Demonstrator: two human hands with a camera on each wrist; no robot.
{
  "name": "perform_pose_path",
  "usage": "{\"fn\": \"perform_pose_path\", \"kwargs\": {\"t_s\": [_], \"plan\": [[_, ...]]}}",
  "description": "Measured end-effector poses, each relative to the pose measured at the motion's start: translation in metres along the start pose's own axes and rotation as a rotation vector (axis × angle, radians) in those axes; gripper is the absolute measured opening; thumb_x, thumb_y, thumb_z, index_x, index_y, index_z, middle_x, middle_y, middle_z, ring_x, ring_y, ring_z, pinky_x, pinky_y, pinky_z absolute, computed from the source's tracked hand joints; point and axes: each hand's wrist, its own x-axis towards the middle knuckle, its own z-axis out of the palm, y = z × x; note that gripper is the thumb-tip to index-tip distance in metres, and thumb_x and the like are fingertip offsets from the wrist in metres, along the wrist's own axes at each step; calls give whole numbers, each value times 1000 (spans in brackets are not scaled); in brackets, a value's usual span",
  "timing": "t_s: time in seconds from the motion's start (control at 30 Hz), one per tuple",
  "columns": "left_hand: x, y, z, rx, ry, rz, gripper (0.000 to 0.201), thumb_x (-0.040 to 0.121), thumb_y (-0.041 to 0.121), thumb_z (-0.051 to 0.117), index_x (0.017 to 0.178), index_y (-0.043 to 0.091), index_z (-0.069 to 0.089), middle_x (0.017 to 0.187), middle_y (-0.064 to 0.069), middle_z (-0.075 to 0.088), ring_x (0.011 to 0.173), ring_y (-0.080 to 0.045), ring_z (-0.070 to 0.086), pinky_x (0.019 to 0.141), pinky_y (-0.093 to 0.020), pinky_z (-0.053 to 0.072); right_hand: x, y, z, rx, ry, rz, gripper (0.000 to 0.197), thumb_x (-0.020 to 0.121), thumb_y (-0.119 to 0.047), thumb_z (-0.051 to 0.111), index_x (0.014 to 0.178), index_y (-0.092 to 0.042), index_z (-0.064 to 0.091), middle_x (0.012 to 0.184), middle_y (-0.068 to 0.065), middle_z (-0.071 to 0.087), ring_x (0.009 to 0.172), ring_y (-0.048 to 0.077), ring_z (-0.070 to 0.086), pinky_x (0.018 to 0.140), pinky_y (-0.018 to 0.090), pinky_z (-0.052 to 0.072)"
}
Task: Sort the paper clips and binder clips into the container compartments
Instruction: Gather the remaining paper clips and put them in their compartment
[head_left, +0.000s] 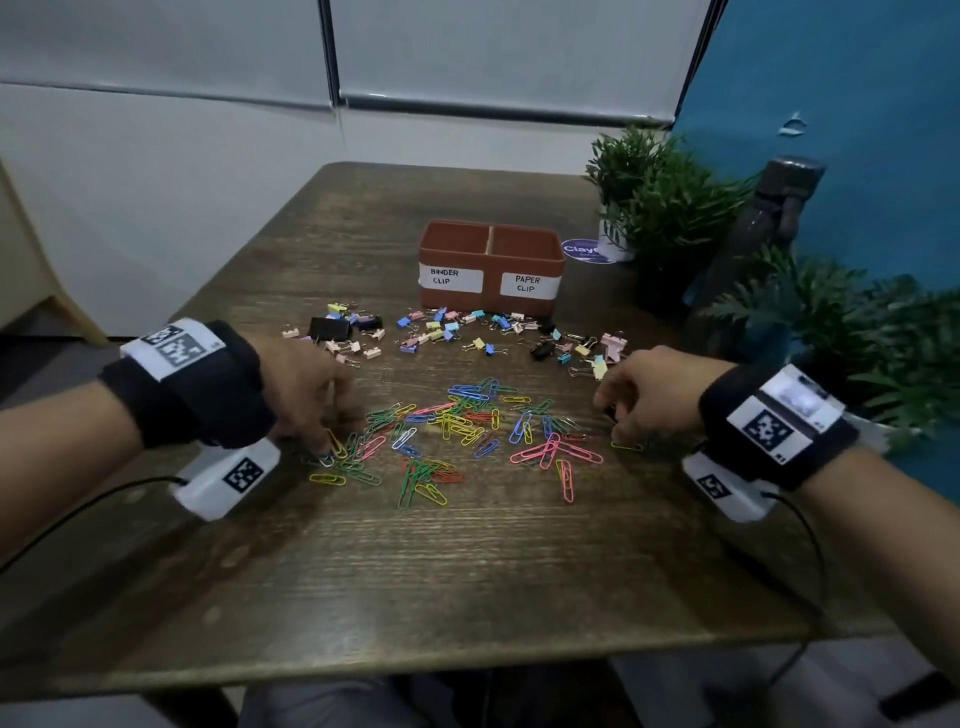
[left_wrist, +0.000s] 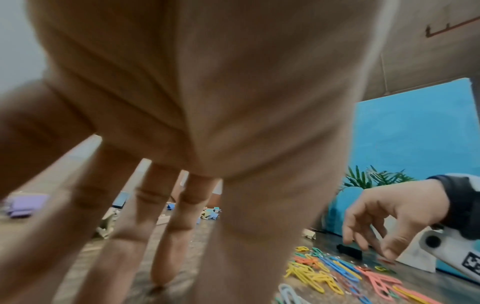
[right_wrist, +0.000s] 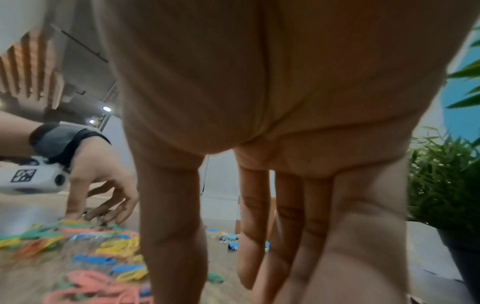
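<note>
A terracotta container stands mid-table, its left compartment labelled BINDER CLIP and its right one PAPER CLIP; both look empty. Small coloured binder clips lie strewn in a row in front of it. Nearer me is a loose heap of coloured paper clips. My left hand points its straight, spread fingers down onto the heap's left edge. My right hand reaches down at the heap's right edge, fingers loose, just above a small black binder clip. Neither hand holds anything.
Potted plants and a dark bottle crowd the table's right side, close to my right hand. A blue round sticker lies right of the container. The wooden table ends near my body.
</note>
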Motion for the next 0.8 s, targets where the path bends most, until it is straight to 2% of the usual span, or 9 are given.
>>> {"fn": "perform_pose_path", "kwargs": {"t_s": [0.07, 0.2, 0.3, 0.37, 0.43, 0.57, 0.63, 0.7, 0.8], "plan": [[4, 7, 4, -74, 47, 37, 36, 71, 39, 83, 96, 35, 56, 88, 15, 64, 78, -3, 59, 61, -18, 42, 4, -9, 10, -45, -23, -20, 31, 78, -23, 81, 104, -31, 67, 90, -9, 66, 82, 10, 64, 71, 26, 56], [13, 29, 6, -219, 120, 203, 34, 77, 32, 81, 106, 33, 65, 87, 17, 69, 79, 1, 62, 72, -22, 49, 11, -26, 26, -36, 16, -145, 29, 86, -10, 68, 110, -28, 69, 95, -7, 67, 88, 10, 64, 79, 25, 56], [12, 30, -3, -249, 161, 259, 26, 83, 33, 75, 107, 34, 65, 92, 19, 69, 80, 2, 62, 72, -20, 49, 10, -24, 22, 108, 66, -221, 34, 85, -3, 69, 112, -23, 70, 89, -9, 72, 76, 2, 66, 67, 12, 51], [7, 14, -9, -213, 215, 218, 23, 86, 32, 71, 109, 34, 67, 88, 19, 68, 77, -1, 64, 72, -22, 52, 7, -14, 15, 234, 121, -210, 34, 83, 3, 70, 107, -21, 71, 88, -5, 74, 72, 7, 71, 63, 15, 55], [3, -10, -13, -131, 241, 140, 28, 86, 23, 67, 110, 36, 69, 88, 18, 68, 77, -4, 65, 72, -22, 51, 3, -3, 10, 311, 151, -159, 30, 81, 4, 72, 99, -20, 72, 85, -1, 75, 70, 14, 73, 61, 25, 60], [-6, -47, -16, -7, 183, -40, 41, 82, 14, 68, 115, 39, 68, 98, 15, 68, 89, -8, 62, 77, -21, 45, 2, 0, 16, 164, 6, -52, 20, 78, -11, 80, 91, -25, 74, 78, -6, 74, 70, 9, 70, 63, 25, 58], [-7, -56, -13, -30, 187, -83, 41, 80, 14, 70, 114, 36, 69, 97, 14, 69, 89, -9, 63, 76, -20, 44, 6, -11, 22, 82, -20, -92, 21, 77, -16, 80, 93, -27, 73, 82, -8, 73, 77, 8, 68, 73, 26, 57], [-7, -56, -8, -31, 178, -83, 38, 80, 14, 69, 113, 33, 71, 98, 12, 71, 88, -10, 62, 77, -20, 44, 10, -26, 27, 57, -1, -165, 24, 79, -15, 78, 97, -29, 73, 84, -10, 73, 80, 4, 66, 75, 21, 54], [-6, -41, 3, -18, 148, -40, 34, 82, 17, 67, 110, 35, 72, 101, 11, 71, 87, -9, 59, 74, -20, 41, 13, -47, 32, 49, -5, -258, 29, 83, -12, 73, 108, -29, 73, 88, -12, 72, 82, 2, 67, 80, 24, 56]]}}
